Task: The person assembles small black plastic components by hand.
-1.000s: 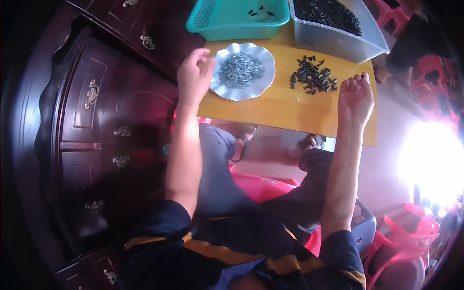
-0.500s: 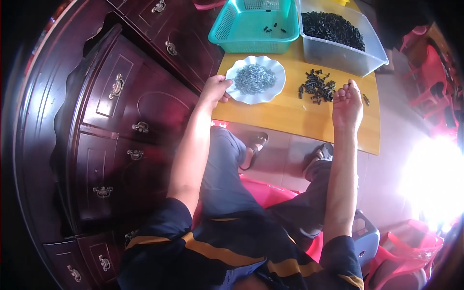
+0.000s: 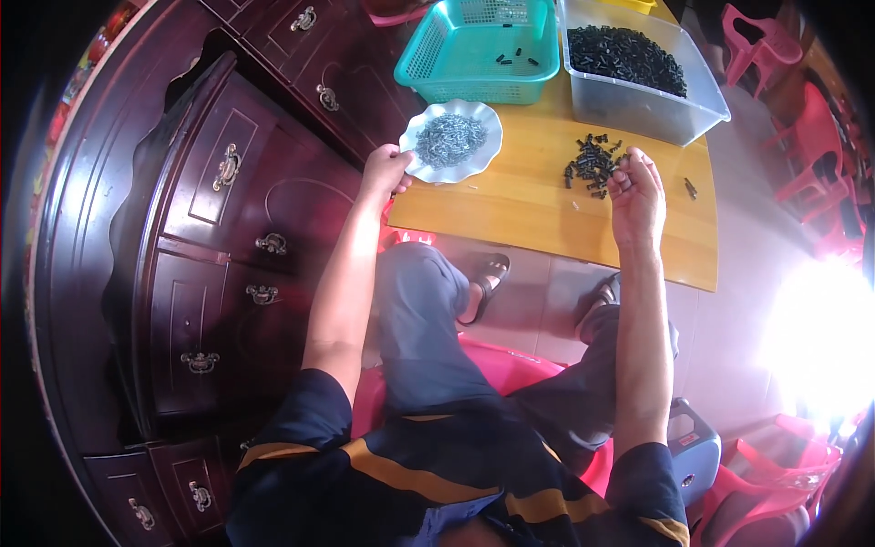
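Observation:
My left hand (image 3: pixel 386 171) pinches the rim of a white wavy-edged plate (image 3: pixel 473 171) at the table's left edge. Small shiny silvery pieces (image 3: pixel 450 139), too fine to name, are heaped on the plate. At the right, my right hand (image 3: pixel 638 202) is held with curled fingers, its fingertips beside a loose pile of small black cylindrical parts (image 3: pixel 588 166). Whatever those fingers may hold is too small to make out. One more black part (image 3: pixel 690 188) lies apart, to the right of that hand.
A green plastic basket (image 3: pixel 478 93) with a few black parts stands at the back of the wooden table (image 3: pixel 538 219). Beside it, a clear plastic bin (image 3: pixel 638 118) holds many black parts. Dark wooden drawers (image 3: pixel 205 182) rise on the left; pink chairs (image 3: pixel 761 46) stand at right.
My left hand has shifted the plate to the left, towards the table's edge. My right hand has moved slightly left, closer to the pile of black parts.

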Available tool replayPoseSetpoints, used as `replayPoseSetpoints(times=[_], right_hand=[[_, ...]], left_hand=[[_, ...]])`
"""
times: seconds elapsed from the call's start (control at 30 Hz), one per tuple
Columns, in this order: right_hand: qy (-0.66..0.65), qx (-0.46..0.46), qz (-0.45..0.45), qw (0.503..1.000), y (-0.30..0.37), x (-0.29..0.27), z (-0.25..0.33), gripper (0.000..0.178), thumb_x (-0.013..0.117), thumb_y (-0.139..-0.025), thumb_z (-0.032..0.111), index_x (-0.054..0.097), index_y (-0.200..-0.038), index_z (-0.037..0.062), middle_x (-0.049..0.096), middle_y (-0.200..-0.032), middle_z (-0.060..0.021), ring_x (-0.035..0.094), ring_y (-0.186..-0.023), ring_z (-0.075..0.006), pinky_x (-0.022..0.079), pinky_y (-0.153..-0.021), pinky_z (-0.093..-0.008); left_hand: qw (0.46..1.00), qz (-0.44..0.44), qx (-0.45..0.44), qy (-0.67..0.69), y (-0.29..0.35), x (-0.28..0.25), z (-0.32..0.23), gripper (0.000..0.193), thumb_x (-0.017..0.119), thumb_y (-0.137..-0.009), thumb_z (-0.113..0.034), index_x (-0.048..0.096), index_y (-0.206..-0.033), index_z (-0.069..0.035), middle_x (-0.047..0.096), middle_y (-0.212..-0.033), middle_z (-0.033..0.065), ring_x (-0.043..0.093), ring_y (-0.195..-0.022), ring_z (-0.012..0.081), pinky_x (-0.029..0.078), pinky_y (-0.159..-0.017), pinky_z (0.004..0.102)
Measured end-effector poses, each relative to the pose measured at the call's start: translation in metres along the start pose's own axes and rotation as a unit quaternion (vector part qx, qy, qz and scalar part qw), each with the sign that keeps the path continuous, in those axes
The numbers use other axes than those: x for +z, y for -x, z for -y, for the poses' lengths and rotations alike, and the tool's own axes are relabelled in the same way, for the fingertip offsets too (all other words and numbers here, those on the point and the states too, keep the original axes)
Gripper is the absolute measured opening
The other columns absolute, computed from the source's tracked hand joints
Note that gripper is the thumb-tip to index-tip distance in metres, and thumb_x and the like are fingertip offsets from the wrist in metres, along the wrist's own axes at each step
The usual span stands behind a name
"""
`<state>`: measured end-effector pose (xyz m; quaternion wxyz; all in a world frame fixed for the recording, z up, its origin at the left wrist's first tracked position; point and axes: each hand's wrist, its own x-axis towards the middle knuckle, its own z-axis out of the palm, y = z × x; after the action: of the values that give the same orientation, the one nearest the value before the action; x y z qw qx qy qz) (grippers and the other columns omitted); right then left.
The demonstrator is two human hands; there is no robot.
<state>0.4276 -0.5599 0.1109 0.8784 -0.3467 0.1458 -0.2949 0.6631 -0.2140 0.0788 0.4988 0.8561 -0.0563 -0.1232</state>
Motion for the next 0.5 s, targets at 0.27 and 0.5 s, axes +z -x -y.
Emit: replayPoseSetpoints(times=[0.27,0.5], right_hand=[[0.025,0.003,-0.004,1.0,0.001,0.0,-0.001,0.014,0.063,-0.102,0.016,0.065,-0.113,0.0077,0.063,-0.088,0.0023,0.058,-0.074,-0.0063,0.052,-0.07,-0.0221],[0.103,-0.033,0.006,0.994,0.003,0.002,0.008,0.015,0.063,-0.102,0.018,0.066,-0.112,0.0067,0.061,-0.087,0.0023,0.055,-0.074,-0.0061,0.048,-0.069,-0.0232]], left_hand=[[0.914,-0.2,0.254,-0.247,0.052,-0.002,-0.039,0.022,0.073,-0.089,-0.025,0.072,-0.104,-0.009,0.071,-0.086,0.0129,0.07,-0.08,0.0327,0.055,-0.071,0.042],[0.814,-0.039,0.469,-0.34,0.11,0.05,-0.064,0.007,0.068,-0.086,-0.01,0.065,-0.079,-0.01,0.062,-0.079,0.0082,0.068,-0.074,0.0325,0.054,-0.063,0.044]])
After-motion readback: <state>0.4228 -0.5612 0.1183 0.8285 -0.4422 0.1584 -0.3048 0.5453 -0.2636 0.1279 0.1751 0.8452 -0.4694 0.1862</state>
